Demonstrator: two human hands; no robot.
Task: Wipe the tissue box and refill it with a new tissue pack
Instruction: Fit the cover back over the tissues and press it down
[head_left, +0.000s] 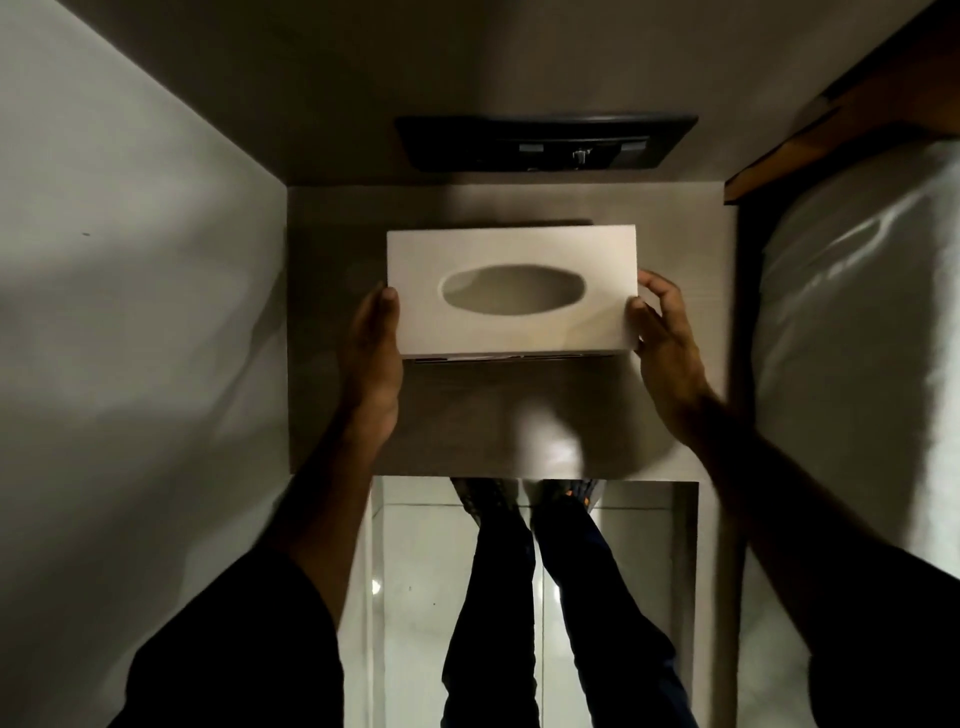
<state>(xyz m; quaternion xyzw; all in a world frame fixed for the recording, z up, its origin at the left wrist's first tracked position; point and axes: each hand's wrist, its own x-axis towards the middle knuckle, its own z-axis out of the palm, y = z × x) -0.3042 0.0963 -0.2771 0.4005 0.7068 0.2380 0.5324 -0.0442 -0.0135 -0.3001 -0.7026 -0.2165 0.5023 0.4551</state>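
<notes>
1. Centre of the frame: white tissue box (511, 291), long side across the picture, oval opening facing up, nothing visible poking out of the opening.
2. Held over or on a grey-brown tabletop (519, 415); impossible to tell whether the underside touches the surface, though a dark shadow line runs just below the near edge.
3. Left of centre: left hand (371, 358) pressed against the left end of the box, thumb tip at the upper corner of that end, palm along the side, fingers hidden behind the box.
4. Right of centre: right hand (662, 343) at the right end, thumb and fingertips curled onto the corner and clamped there, slightly blurred.
5. Both hands closed on the box, one at each end, forearms reaching in from the lower left and lower right corners with dark sleeves at the bottom edge.
6. Upper centre, on the wall beyond the table: a dark switch panel (545, 143) with small pale buttons and a knob.
7. Right edge of the frame: white bedding (857, 338), with a wooden headboard edge (831, 130) slanting across the upper right.
8. Left side: plain pale wall (130, 312) meeting the table's left edge.
9. Bottom centre, below the table's near edge: legs in dark trousers (519, 597) and patterned shoes (524, 493) on a glossy light floor (415, 597).
</notes>
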